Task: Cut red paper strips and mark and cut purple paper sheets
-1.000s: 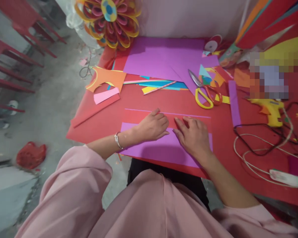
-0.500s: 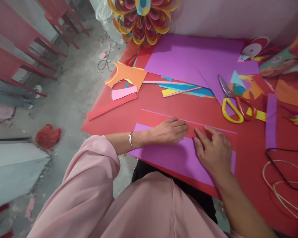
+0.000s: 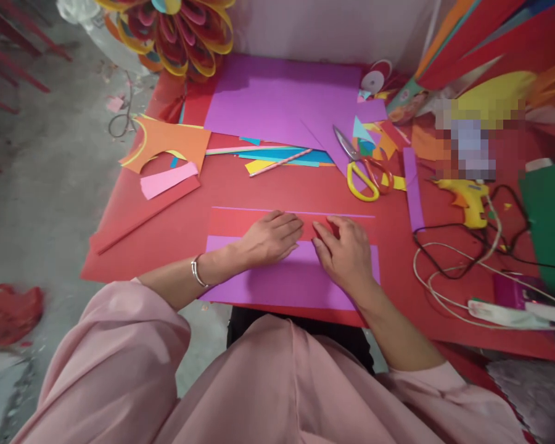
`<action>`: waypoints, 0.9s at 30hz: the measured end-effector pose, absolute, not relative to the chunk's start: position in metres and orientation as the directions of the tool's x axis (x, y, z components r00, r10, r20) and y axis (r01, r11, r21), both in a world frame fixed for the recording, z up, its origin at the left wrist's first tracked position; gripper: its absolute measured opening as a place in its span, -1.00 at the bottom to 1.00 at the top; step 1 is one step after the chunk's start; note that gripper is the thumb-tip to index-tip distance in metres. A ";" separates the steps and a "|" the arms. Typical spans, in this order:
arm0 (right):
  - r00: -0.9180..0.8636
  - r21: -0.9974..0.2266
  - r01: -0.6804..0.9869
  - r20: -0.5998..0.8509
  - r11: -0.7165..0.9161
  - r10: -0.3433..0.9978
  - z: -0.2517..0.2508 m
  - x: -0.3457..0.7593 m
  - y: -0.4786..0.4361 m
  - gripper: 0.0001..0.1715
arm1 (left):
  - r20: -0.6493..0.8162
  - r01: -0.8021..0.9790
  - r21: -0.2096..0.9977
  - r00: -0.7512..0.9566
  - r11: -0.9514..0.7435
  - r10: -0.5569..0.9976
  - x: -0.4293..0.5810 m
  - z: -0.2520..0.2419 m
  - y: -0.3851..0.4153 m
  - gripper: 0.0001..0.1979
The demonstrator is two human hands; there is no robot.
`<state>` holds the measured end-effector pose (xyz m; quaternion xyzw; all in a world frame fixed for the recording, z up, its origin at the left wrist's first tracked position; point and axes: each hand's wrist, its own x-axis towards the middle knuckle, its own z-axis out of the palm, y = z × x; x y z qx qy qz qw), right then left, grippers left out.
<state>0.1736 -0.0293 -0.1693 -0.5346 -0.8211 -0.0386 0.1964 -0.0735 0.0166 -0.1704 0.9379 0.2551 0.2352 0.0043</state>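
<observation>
A purple sheet lies at the table's front edge. Along its far side runs a red paper strip, with a thin purple line beyond it. My left hand lies flat over the strip and sheet, palm down, fingers stretched to the right, holding nothing. My right hand rests on the right part of the same papers, its fingers bent but apart, thumb and fingertips touching the red strip. A gap separates the two hands.
Scissors with yellow and red handles lie beyond my right hand. A yellow glue gun and looped cables are at the right. Orange paper and a pink strip lie at the left. A large purple sheet is at the back.
The view has turned to the right, bringing the glue gun and green sheet into sight. Both hands stay on the papers in nearly the same pose.
</observation>
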 end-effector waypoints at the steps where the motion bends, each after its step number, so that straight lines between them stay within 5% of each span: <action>1: -0.348 -0.154 0.893 0.360 0.423 0.866 -0.169 0.174 -0.029 -0.58 | 0.437 0.478 0.127 0.759 -0.869 0.482 -0.074 -0.171 0.016 -0.70; 18: -0.336 -0.166 0.896 0.352 0.411 0.874 -0.169 0.173 -0.030 -0.56 | 0.448 0.457 0.083 0.777 -0.885 0.443 -0.074 -0.165 0.018 -0.73; 27: -0.323 -0.211 0.893 0.313 0.397 0.893 -0.169 0.173 -0.030 -0.54 | 0.372 0.473 0.173 0.781 -0.864 0.502 -0.075 -0.162 0.017 -0.71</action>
